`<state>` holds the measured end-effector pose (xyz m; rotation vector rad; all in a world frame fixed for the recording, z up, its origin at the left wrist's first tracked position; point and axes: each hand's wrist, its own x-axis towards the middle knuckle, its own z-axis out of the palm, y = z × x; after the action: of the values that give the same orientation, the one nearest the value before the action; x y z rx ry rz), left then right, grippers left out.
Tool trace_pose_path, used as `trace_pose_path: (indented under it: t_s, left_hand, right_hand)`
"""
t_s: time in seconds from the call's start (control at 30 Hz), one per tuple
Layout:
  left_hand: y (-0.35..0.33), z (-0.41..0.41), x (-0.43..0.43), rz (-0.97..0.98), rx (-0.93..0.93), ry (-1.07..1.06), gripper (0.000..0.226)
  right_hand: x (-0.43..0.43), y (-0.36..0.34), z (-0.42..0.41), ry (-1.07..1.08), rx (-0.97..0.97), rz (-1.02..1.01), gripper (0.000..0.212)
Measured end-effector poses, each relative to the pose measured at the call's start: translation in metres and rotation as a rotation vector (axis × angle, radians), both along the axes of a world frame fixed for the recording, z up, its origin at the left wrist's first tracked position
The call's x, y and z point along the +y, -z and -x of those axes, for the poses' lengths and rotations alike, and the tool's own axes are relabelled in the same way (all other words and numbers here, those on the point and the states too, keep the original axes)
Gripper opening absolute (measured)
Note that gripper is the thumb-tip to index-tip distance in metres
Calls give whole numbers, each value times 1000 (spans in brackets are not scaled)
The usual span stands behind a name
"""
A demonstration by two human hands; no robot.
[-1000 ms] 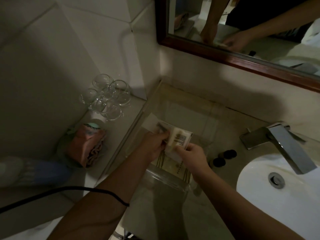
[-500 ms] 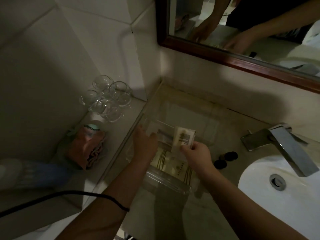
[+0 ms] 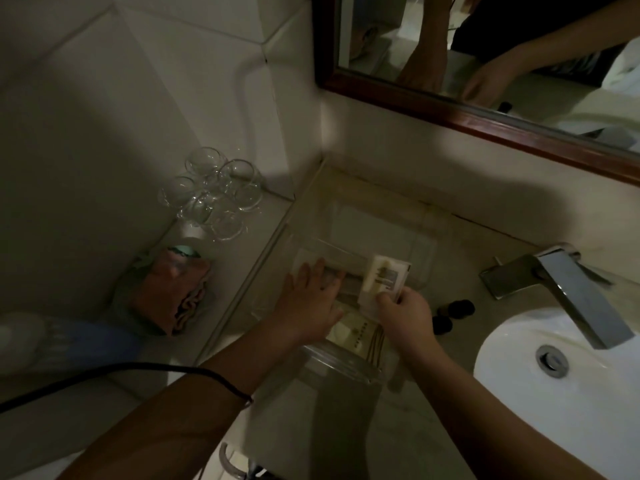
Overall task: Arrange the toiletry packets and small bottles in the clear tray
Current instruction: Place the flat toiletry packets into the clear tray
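A clear tray (image 3: 420,251) sits on the counter in the corner below the mirror. My right hand (image 3: 403,315) pinches a white toiletry packet (image 3: 384,280) with grey print and holds it tilted over the tray. My left hand (image 3: 310,301) lies flat, fingers spread, on a pale packet (image 3: 304,259) at the tray's left side. More cream packets (image 3: 353,336) with gold lines lie under my hands. Small dark-capped bottles (image 3: 453,311) stand on the counter just right of the tray.
A clear plastic jug (image 3: 332,403) stands close in front of the tray. Several upturned glasses (image 3: 214,195) and a wrapped pink item (image 3: 173,289) sit on the left ledge. The chrome tap (image 3: 568,289) and white basin (image 3: 568,393) lie to the right.
My left hand let go of the packets held with my right hand and moved left and down to press flat on a packet in the tray. My right hand keeps its packet.
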<state>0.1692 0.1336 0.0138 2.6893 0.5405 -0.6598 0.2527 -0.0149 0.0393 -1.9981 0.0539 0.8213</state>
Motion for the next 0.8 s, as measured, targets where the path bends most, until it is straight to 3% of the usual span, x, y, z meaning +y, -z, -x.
trace_pose_path:
  t_s: [0.17, 0.37, 0.57, 0.8]
  left_hand:
    - [-11, -17, 2, -301, -349, -36, 30]
    - [3, -27, 0, -223, -364, 163, 25]
    - [5, -29, 14, -239, -480, 75, 24]
    - [1, -34, 5, -101, -552, 107, 21]
  right_hand:
    - [-2, -5, -1, 17, 29, 7, 18]
    - [-20, -11, -4, -83, -50, 48, 17]
    - [-22, -14, 0, -239, -191, 165, 16]
    - [-15, -20, 6, -388, -274, 321, 12]
